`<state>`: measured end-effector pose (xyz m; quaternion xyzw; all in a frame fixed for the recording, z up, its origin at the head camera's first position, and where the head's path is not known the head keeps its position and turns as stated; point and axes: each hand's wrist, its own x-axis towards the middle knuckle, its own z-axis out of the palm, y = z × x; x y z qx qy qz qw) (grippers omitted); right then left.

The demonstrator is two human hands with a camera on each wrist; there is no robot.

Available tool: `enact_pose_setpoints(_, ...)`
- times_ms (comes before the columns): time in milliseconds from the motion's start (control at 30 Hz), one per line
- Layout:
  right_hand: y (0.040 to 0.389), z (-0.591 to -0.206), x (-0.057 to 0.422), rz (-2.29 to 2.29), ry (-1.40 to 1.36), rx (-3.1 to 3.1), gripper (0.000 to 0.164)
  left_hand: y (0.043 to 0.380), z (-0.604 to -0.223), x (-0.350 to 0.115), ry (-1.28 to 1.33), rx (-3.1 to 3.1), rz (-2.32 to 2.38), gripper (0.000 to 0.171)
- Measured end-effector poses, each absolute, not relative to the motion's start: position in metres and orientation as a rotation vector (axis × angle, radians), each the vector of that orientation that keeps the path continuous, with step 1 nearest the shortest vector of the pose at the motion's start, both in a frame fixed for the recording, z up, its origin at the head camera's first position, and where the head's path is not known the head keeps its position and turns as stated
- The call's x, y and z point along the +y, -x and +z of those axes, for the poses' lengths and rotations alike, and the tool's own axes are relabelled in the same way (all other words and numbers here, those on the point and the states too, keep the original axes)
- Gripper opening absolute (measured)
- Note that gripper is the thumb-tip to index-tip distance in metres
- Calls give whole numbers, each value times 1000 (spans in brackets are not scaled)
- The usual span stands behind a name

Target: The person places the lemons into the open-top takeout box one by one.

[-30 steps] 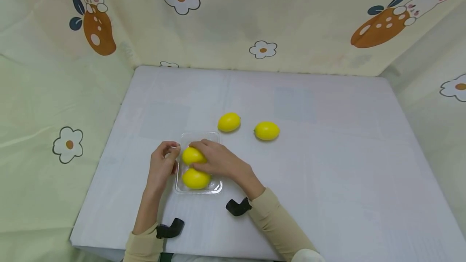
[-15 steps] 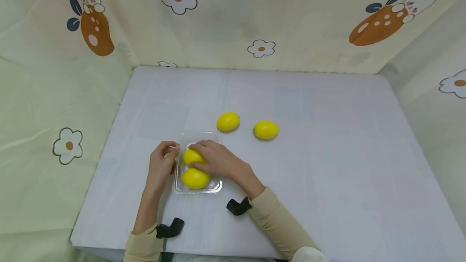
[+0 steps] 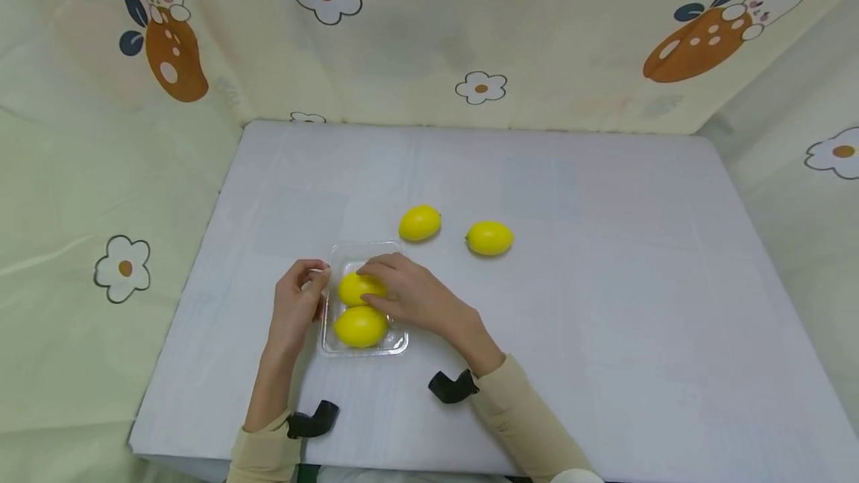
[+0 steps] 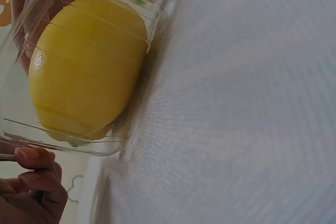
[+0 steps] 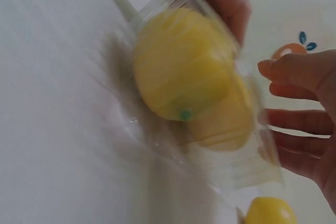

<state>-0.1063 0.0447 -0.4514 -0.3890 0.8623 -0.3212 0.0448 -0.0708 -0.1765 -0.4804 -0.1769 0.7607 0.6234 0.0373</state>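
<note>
Two yellow lemons, the front one (image 3: 361, 327) and the back one (image 3: 354, 288), lie in a clear plastic container (image 3: 399, 350) on the table. My left hand (image 3: 294, 308) pinches the container's left rim between thumb and curled fingers; in the left wrist view those fingers (image 4: 39, 174) are at the edge. Over the container's right side is my right hand (image 3: 419, 297), fingers spread above the back lemon. From the right wrist, that hand (image 5: 310, 114) shows parted, relaxed fingers holding nothing. The clear wall stands between it and the lemons (image 5: 181, 64).
Behind the container, one more lemon (image 3: 420, 223) lies on the white table (image 3: 604, 304), and another (image 3: 489, 238) sits to its right. Patterned cloth (image 3: 403, 43) hangs along the back and both sides.
My right hand has loosened from the back lemon and drawn slightly right, uncovering more of it. The left hand stays at the container's rim.
</note>
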Motion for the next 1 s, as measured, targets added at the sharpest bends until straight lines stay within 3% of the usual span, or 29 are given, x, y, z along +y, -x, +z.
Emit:
enact_pose_setpoints(300,106,-445,102,-1227,1285,2891,37,71,-480,-176,550,2336,1897,23)
enact_pose_setpoints(500,121,-464,145,-1225,1101,3117,40,72,-483,-175,548,2329,1902,25)
enact_pose_setpoints(667,134,-482,170,-1167,888,3200,54,72,-483,-177,549,2338,1874,27)
enact_pose_setpoints(800,142,-492,180,-1109,750,3167,64,71,-482,-177,557,2338,1878,25)
enact_pose_setpoints(1000,148,-501,185,-1117,647,3070,65,71,-482,-178,552,2343,1875,25)
